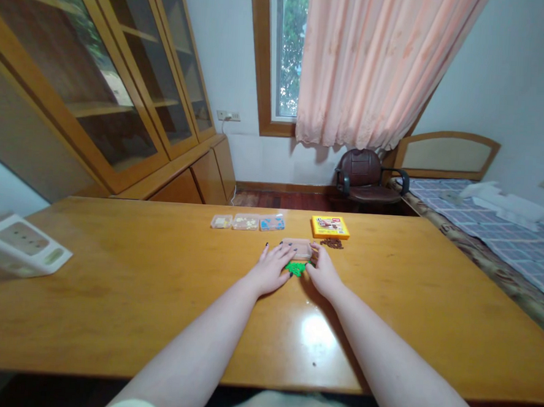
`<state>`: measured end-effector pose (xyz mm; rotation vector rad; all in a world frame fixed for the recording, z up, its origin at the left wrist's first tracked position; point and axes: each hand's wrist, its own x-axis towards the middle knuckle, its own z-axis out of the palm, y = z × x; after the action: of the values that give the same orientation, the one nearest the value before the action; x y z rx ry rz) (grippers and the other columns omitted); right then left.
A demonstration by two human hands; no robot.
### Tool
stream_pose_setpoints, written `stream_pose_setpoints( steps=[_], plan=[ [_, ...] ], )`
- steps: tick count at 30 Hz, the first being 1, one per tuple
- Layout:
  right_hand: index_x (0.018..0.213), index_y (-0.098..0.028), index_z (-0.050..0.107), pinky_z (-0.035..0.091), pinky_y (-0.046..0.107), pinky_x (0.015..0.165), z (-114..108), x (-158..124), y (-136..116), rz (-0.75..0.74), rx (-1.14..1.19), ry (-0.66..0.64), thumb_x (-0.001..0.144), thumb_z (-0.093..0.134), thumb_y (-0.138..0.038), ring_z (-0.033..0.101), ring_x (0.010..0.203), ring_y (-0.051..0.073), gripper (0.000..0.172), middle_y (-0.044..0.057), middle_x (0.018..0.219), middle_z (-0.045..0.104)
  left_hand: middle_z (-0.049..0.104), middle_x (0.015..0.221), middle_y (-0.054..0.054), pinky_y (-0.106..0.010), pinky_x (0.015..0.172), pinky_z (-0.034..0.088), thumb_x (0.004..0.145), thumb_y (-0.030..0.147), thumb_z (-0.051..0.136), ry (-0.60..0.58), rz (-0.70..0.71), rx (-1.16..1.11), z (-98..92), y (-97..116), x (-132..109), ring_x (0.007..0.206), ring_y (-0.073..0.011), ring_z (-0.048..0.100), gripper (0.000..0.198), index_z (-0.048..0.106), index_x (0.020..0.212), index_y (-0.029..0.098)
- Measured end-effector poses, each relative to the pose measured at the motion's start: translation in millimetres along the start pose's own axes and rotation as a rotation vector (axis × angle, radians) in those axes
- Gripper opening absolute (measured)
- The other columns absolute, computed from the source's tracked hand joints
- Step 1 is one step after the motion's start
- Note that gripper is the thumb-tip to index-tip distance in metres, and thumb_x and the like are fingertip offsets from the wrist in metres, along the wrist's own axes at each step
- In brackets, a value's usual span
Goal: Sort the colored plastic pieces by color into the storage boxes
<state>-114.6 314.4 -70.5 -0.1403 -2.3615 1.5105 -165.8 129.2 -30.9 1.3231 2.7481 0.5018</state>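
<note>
A small pile of green pieces [297,268] lies on the table between my two hands. Just behind it is a clear plastic box [302,249], which looks empty. My left hand [273,267] is spread palm down, its fingers reaching over the box's left side and its thumb beside the green pieces. At the box's right edge, my right hand [322,269] has its fingers apart, the thumb near the green pile. A heap of brown pieces [332,243] lies behind my right hand, in front of a yellow box [330,227].
Three clear boxes stand in a row at the back: one with pale contents [222,222], another with cream pieces [245,222], and one with blue pieces [272,222]. A white appliance [25,243] is on the table's left. Beyond the wooden table [131,318] stands a chair [364,175].
</note>
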Motion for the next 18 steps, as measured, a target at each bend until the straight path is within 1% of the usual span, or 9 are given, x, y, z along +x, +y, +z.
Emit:
stream_pose_setpoints(
  steps=[4,6,9,11,14,16,18],
  plan=[
    [0.126,-0.017,0.037,0.044,0.041,0.098,-0.6,1.4,-3.1,0.073,0.080,0.071,0.068,0.046,-0.013,0.055,0.112,0.022,0.059,0.015,0.122,0.053,0.024,0.151,-0.004,-0.048,0.115,0.010,0.085,0.035,0.048,-0.004,-0.003,-0.071,-1.7,-5.0,1.3,0.140,-0.0217,0.018,0.062,0.028,0.143,0.027],
    [0.123,-0.017,0.038,0.044,0.040,0.097,-0.9,2.9,-3.9,0.096,0.080,0.090,0.069,0.046,-0.013,0.055,0.113,0.022,0.055,0.015,0.120,0.054,0.021,0.152,-0.006,-0.045,0.115,0.013,0.085,0.033,0.046,0.018,-0.040,-0.104,-2.1,-9.4,2.2,0.140,-0.0213,0.018,0.065,0.023,0.145,0.024],
    [0.123,-0.017,0.038,0.044,0.040,0.098,-1.7,2.6,-6.8,0.107,0.086,0.089,0.070,0.046,-0.013,0.055,0.114,0.021,0.054,0.014,0.118,0.056,0.020,0.152,-0.009,-0.045,0.115,0.014,0.084,0.028,0.045,0.026,-0.116,-0.118,-1.3,-14.8,4.0,0.140,-0.0226,0.019,0.067,0.019,0.146,0.021],
    [0.124,-0.016,0.038,0.044,0.041,0.097,-3.5,0.9,-9.9,0.104,0.067,0.083,0.071,0.046,-0.013,0.056,0.111,0.021,0.053,0.015,0.119,0.056,0.021,0.152,-0.009,-0.045,0.114,0.015,0.084,0.026,0.044,0.013,-0.123,-0.115,-0.7,-15.8,5.1,0.139,-0.0234,0.020,0.065,0.022,0.145,0.022],
    [0.124,-0.015,0.043,0.042,0.042,0.100,-9.1,0.3,-12.9,0.072,-0.046,0.081,0.072,0.045,-0.013,0.056,0.112,0.022,0.051,0.015,0.123,0.054,0.027,0.151,-0.005,-0.047,0.114,0.015,0.086,0.027,0.043,0.018,-0.089,-0.098,-1.2,-13.9,5.6,0.138,-0.0235,0.024,0.056,0.034,0.141,0.025],
    [0.125,-0.015,0.046,0.036,0.043,0.105,-13.3,2.4,-12.8,0.006,-0.137,0.070,0.074,0.045,-0.014,0.049,0.120,0.022,0.051,0.014,0.130,0.051,0.034,0.148,-0.002,-0.049,0.114,0.015,0.087,0.029,0.043,0.036,-0.074,-0.087,-2.6,-12.5,5.3,0.136,-0.0230,0.028,0.050,0.040,0.137,0.028],
    [0.128,-0.016,0.047,0.029,0.043,0.110,-16.2,5.4,-11.9,-0.058,-0.210,0.036,0.077,0.046,-0.016,0.041,0.128,0.022,0.052,0.012,0.136,0.047,0.038,0.145,-0.001,-0.049,0.114,0.015,0.087,0.031,0.044,0.056,-0.085,-0.078,-4.3,-12.6,4.9,0.135,-0.0226,0.030,0.046,0.045,0.133,0.029]
  ],
)
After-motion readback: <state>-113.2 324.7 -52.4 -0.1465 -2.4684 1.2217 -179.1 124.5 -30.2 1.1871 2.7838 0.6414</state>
